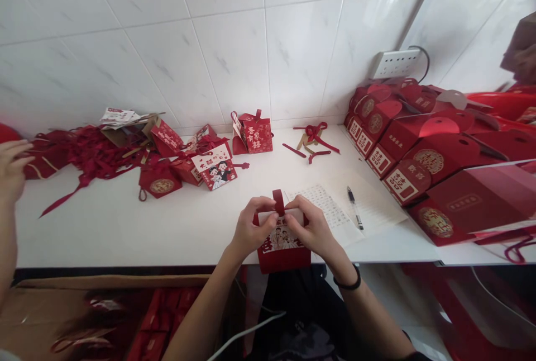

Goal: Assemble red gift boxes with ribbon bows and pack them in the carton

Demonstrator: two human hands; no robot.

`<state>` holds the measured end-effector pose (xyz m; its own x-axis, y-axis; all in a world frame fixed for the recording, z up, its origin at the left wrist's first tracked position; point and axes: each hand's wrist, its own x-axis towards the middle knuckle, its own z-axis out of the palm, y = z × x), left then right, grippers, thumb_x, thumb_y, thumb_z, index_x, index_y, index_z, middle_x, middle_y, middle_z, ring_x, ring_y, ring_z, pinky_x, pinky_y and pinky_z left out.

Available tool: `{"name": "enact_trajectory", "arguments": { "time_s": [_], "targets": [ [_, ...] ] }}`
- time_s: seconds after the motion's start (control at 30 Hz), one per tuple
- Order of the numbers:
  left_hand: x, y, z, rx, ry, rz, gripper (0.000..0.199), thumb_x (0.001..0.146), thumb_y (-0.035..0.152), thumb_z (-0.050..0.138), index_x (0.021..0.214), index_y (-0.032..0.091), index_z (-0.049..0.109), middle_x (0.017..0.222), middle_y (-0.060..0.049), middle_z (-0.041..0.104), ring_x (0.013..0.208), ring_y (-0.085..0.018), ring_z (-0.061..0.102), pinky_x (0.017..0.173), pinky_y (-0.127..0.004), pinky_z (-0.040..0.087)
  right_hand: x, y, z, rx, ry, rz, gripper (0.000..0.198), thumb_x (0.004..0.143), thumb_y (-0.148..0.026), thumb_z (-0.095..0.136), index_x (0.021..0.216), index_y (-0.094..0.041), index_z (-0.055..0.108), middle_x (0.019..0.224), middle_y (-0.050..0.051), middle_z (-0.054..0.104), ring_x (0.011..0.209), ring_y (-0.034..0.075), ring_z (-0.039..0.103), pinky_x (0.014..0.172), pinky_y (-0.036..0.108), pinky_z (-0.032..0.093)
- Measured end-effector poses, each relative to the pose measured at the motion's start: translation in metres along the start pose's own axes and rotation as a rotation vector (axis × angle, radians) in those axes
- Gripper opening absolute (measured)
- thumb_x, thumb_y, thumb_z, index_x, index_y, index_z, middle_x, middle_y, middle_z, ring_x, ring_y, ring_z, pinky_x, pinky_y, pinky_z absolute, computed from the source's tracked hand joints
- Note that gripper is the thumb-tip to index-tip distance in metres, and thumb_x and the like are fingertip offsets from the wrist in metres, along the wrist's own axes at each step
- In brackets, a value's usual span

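Note:
A red gift box (285, 259) with a printed couple on its white panel is at the table's front edge. My left hand (256, 226) grips its top from the left, thumb on the front panel. From the right, my right hand (313, 226) pinches the same top edge, its thumb close to the other one. A red ribbon loop (278, 200) stands up from the box between my fingers. Behind my right hand lies a handwritten sheet of paper (326, 204), and a black pen (354, 207) rests on the papers.
Red boxes (402, 154) are stacked at the right below a white power strip (395, 63). Ribbon pieces (312, 137) and a small box (253, 136) lie by the wall. More boxes (161, 179) and a ribbon pile (100, 151) are at the left. Another person's hand (12, 165) is at the left edge. Below stands a cardboard carton (46, 310).

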<state>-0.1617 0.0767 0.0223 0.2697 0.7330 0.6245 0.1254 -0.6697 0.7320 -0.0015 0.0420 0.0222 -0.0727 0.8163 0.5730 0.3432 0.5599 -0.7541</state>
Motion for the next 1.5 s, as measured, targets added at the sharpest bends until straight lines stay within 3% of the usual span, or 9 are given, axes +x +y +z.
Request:
{"name": "enact_trajectory", "arguments": {
  "time_s": [0.17,0.37,0.63,1.0,1.33,1.5],
  "targets": [
    [0.005,0.004,-0.001,-0.008,-0.1,0.068,0.015,0.078,0.009,0.054,0.085,0.018,0.063,0.082,-0.002,0.064,0.076,-0.011,0.061,0.069,-0.022,0.051,-0.001,0.002,0.002,0.0,0.017,0.006,0.007,0.088,-0.021,0.049,0.082,-0.019,0.053,0.072,0.0,0.051,0.064,0.014,0.048,0.058,0.025,0.036],
    [0.006,0.006,-0.002,0.015,-0.09,0.054,0.022,0.075,0.006,0.052,0.088,0.018,0.065,0.083,-0.002,0.065,0.077,-0.012,0.062,0.068,-0.022,0.052,-0.002,0.003,0.003,-0.014,0.028,0.003,0.008,0.088,-0.022,0.05,0.082,-0.019,0.054,0.072,0.0,0.052,0.063,0.014,0.049,0.057,0.025,0.036],
    [0.008,0.015,-0.009,0.119,-0.192,0.056,0.021,0.077,0.007,0.055,0.093,0.019,0.063,0.091,-0.003,0.063,0.085,-0.013,0.06,0.076,-0.025,0.05,-0.003,0.001,0.001,0.011,0.012,0.024,0.007,0.088,-0.02,0.05,0.084,-0.019,0.055,0.073,-0.001,0.052,0.064,0.013,0.049,0.057,0.025,0.036],
    [0.002,0.009,-0.005,-0.02,-0.141,-0.066,0.019,0.076,0.009,0.053,0.089,0.017,0.064,0.084,-0.002,0.066,0.078,-0.013,0.061,0.071,-0.024,0.051,-0.003,-0.001,0.002,0.001,0.019,0.004,0.009,0.088,-0.019,0.048,0.081,-0.019,0.054,0.072,-0.001,0.051,0.062,0.013,0.047,0.056,0.025,0.034],
    [0.002,0.011,-0.003,-0.006,-0.134,-0.054,0.016,0.079,0.013,0.054,0.09,0.018,0.065,0.084,-0.003,0.064,0.081,-0.013,0.061,0.073,-0.024,0.052,-0.004,-0.001,0.002,0.021,0.004,0.044,0.01,0.089,-0.02,0.048,0.08,-0.018,0.053,0.072,-0.001,0.05,0.061,0.012,0.045,0.056,0.024,0.033],
    [0.002,0.008,-0.012,0.044,-0.061,0.003,0.015,0.079,0.013,0.055,0.089,0.018,0.065,0.083,-0.002,0.065,0.078,-0.012,0.061,0.072,-0.023,0.052,0.003,0.0,0.012,0.044,-0.031,0.056,0.012,0.091,-0.023,0.047,0.082,-0.018,0.054,0.075,0.0,0.052,0.064,0.013,0.047,0.059,0.025,0.035]
  ]
}}
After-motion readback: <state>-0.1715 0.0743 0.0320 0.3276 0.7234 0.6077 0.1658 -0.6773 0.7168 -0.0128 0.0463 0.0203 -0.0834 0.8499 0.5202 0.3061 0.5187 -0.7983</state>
